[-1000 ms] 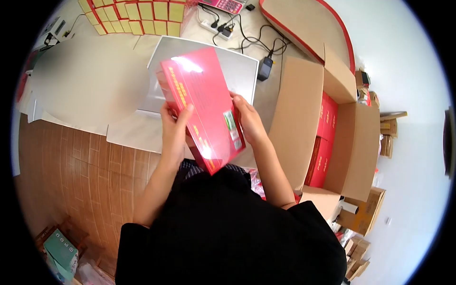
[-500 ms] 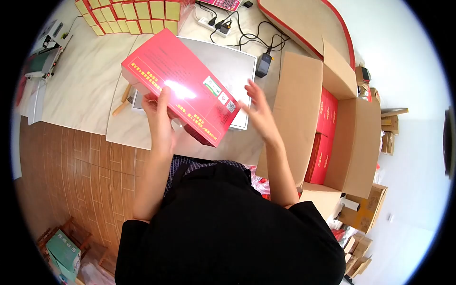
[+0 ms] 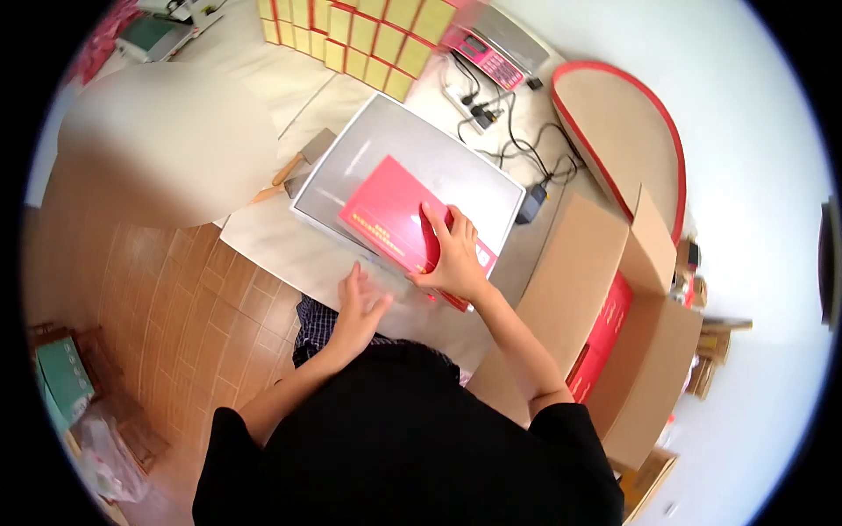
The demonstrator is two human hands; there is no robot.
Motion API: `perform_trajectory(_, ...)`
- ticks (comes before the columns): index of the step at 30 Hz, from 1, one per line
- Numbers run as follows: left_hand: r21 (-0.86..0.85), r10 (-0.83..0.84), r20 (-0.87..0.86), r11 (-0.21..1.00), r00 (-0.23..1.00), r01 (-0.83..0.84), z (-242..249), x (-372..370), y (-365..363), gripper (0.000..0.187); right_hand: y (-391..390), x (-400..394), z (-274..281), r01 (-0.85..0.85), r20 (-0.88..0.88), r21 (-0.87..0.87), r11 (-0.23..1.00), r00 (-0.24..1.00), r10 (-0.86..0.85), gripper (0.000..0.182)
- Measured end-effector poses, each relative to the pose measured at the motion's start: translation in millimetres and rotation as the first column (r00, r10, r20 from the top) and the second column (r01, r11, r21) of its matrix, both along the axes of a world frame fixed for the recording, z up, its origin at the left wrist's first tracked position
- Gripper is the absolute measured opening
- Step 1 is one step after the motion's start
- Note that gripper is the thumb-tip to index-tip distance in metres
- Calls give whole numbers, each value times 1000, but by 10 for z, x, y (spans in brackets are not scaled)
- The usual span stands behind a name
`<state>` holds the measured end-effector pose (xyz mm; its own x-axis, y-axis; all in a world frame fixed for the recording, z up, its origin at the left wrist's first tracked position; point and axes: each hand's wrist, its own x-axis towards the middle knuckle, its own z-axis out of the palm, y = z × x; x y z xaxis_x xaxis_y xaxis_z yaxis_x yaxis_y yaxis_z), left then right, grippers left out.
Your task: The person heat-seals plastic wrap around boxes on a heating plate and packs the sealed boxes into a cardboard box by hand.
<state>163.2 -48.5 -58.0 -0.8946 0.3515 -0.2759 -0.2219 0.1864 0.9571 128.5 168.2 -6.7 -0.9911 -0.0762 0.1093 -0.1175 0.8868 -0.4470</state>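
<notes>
Hovering just above the table edge, the left hand (image 3: 362,302) is spread open and grasps nothing, close to the near side of the grey tray (image 3: 351,167). Beyond it, the right hand (image 3: 450,260) lies flat, fingers extended, pressing on the red box (image 3: 390,210), which rests on that tray. Farther off stand yellow boxes (image 3: 368,35).

A glossy red cardboard box (image 3: 396,217) lies on a smooth, matt metal platform (image 3: 456,167).
</notes>
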Motion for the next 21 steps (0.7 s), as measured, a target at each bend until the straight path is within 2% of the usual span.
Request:
perform_trajectory(2, -77, -4, -43, 997, 999, 1, -234, 63, -280, 64, 31, -85, -121, -53, -12, 5, 999, 999, 53, 104)
perform_trajectory(4, -51, 156, 89, 987, 984, -152, -458, 72, -505, 50, 40, -158, -192, -67, 62, 92, 993, 996, 62, 99)
perform_trajectory(5, -58, 227, 162, 974, 960, -220, -572, 65, -601, 45, 50, -208, -218, -70, 44, 123, 990, 997, 65, 97)
perform_trajectory(6, -38, 306, 244, 951, 920, -306, -592, 56, -659, 42, 62, -249, -217, -82, 70, 115, 990, 995, 74, 97)
perform_trajectory(9, -136, 339, 341, 941, 877, -310, -442, -34, -717, 37, 157, -505, -229, -99, 32, 147, 984, 995, 95, 98)
perform_trajectory(10, -136, 340, 351, 940, 872, -311, -420, -70, -692, 37, 206, -606, -242, -103, 42, 149, 983, 994, 98, 98)
perform_trajectory(12, -111, 348, 480, 935, 805, -338, -385, -127, -629, 37, 299, -846, -275, -107, 7, 162, 981, 994, 107, 97)
perform_trajectory(16, -40, 343, 473, 928, 811, -370, -358, -113, -613, 31, 541, -1340, -308, -124, 5, 203, 971, 992, 125, 100)
perform_trajectory(21, -57, 389, 463, 910, 796, -411, -350, -19, -767, 30, 826, -1796, -396, -148, -17, 228, 962, 988, 156, 99)
